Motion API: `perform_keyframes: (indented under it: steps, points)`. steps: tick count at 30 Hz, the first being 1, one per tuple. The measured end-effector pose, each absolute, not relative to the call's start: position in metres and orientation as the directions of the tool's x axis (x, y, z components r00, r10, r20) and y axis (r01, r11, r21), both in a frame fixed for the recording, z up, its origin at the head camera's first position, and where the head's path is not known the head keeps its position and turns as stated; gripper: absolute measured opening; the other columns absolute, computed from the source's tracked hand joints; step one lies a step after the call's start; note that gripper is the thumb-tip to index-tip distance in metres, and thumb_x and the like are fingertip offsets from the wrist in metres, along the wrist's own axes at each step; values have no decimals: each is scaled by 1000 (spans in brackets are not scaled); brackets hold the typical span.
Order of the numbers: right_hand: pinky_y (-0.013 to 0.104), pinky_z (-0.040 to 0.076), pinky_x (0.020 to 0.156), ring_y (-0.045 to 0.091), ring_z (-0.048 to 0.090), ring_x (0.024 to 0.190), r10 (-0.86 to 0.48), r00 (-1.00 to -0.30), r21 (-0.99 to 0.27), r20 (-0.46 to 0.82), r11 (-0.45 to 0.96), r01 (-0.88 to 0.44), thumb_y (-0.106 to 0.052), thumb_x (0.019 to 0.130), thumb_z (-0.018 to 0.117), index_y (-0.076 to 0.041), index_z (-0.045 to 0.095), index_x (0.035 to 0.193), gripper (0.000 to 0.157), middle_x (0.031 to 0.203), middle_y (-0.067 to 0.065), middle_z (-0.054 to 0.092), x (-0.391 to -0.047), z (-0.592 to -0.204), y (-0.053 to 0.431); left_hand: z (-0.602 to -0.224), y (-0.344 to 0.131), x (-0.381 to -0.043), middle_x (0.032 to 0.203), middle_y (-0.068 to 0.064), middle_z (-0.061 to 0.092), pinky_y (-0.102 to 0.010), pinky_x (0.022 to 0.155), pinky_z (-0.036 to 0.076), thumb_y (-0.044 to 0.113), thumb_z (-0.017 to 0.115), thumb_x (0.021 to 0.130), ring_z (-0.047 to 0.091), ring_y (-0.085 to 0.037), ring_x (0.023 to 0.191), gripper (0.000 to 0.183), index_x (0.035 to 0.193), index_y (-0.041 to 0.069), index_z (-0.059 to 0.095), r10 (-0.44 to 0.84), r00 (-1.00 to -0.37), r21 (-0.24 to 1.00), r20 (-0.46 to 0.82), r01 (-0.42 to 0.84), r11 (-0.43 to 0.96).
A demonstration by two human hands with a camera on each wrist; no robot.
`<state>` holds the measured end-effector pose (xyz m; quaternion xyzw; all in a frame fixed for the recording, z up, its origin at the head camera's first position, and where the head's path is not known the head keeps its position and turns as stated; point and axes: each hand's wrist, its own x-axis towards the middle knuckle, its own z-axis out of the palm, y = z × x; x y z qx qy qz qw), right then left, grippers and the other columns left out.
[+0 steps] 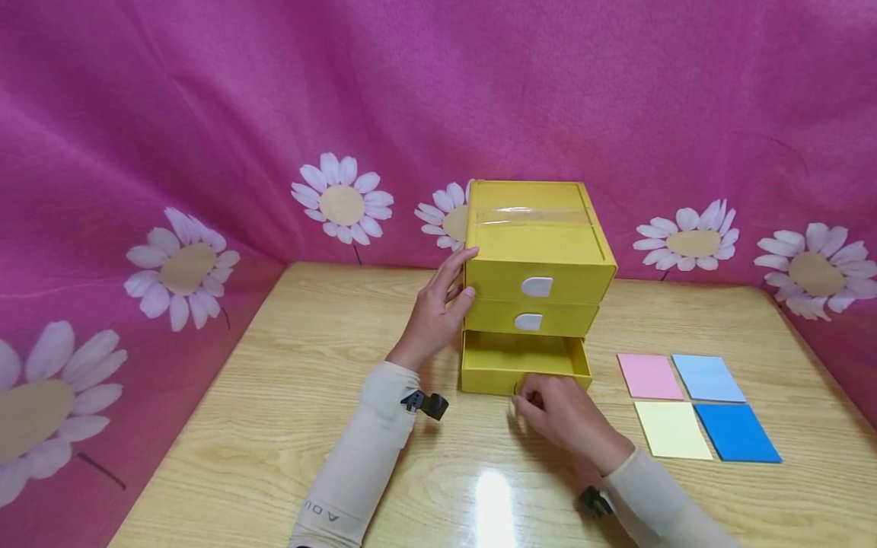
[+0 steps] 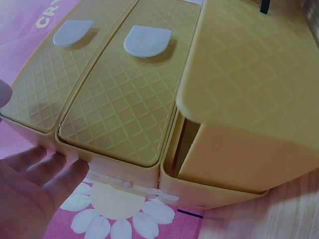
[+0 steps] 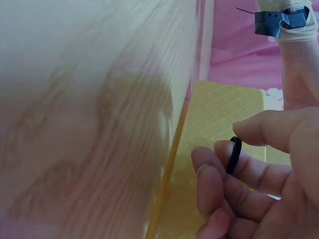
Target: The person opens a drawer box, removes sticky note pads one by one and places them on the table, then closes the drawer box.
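A yellow three-drawer box (image 1: 530, 228) stands on the table, its upper two drawers closed and each with a whitish tab. The bottom drawer (image 1: 479, 380) is pulled partway out, showing its yellow inside. My left hand (image 1: 435, 308) rests against the box's left side with fingers extended, the thumb near the front edge; the left wrist view shows several fingertips (image 2: 79, 167) touching that side. My right hand (image 1: 565, 411) is at the bottom drawer's front, fingers curled. In the right wrist view it pinches a small black loop (image 3: 234, 155) between thumb and fingers, close to the drawer's quilted front.
To the right of the box lie four square paper pads: pink (image 1: 649, 377), light blue (image 1: 709, 378), pale yellow (image 1: 674, 430) and dark blue (image 1: 738, 433). A pink cloth (image 1: 438, 91) with white daisies hangs behind the wooden table (image 1: 274, 426) and along its sides.
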<state>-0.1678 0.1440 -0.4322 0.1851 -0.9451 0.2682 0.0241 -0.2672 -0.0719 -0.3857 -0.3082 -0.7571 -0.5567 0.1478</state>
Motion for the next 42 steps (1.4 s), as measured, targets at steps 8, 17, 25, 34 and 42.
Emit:
perform_keyframes:
  steps: [8, 17, 25, 34, 42]
  points:
    - [22, 40, 53, 6, 46, 60, -342, -926, -491, 162, 786, -376, -17, 87, 66, -18, 63, 73, 14, 66, -10, 54, -176, -434, 145, -386, -72, -268, 157, 11, 24, -43, 104, 42, 18, 48, 98, 38, -17, 136, 53, 148, 32, 36, 307, -761, 748, 572, 637, 187]
    - [22, 39, 52, 7, 46, 59, -333, -925, -496, 181, 781, -379, -15, 86, 65, -17, 61, 72, 15, 64, -10, 52, -182, -438, 146, -387, -72, -268, 157, 11, 24, -45, 104, 41, 18, 48, 99, 38, -16, 137, 52, 148, 30, 36, 310, -752, 743, 581, 646, 176]
    - [23, 38, 52, 8, 45, 57, -304, -930, -485, 205, 794, -367, -16, 87, 63, -17, 60, 70, 17, 62, -9, 51, -188, -441, 143, -388, -72, -269, 156, 11, 24, -45, 104, 41, 18, 48, 98, 36, -15, 137, 52, 148, 30, 37, 308, -753, 743, 581, 646, 177]
    - [25, 38, 51, 10, 44, 55, -270, -928, -469, 258, 805, -364, -21, 90, 63, -20, 57, 64, 27, 57, -10, 47, -196, -442, 141, -387, -71, -268, 156, 11, 25, -41, 104, 42, 19, 48, 98, 38, -15, 136, 52, 148, 31, 36, 302, -762, 746, 573, 638, 194]
    - [27, 34, 48, 12, 40, 50, -236, -933, -464, 271, 817, -342, -21, 92, 61, -18, 50, 57, 37, 52, -7, 41, -205, -444, 139, -386, -72, -268, 156, 12, 26, -38, 103, 42, 18, 49, 98, 39, -15, 136, 53, 147, 33, 37, 295, -773, 754, 562, 625, 202]
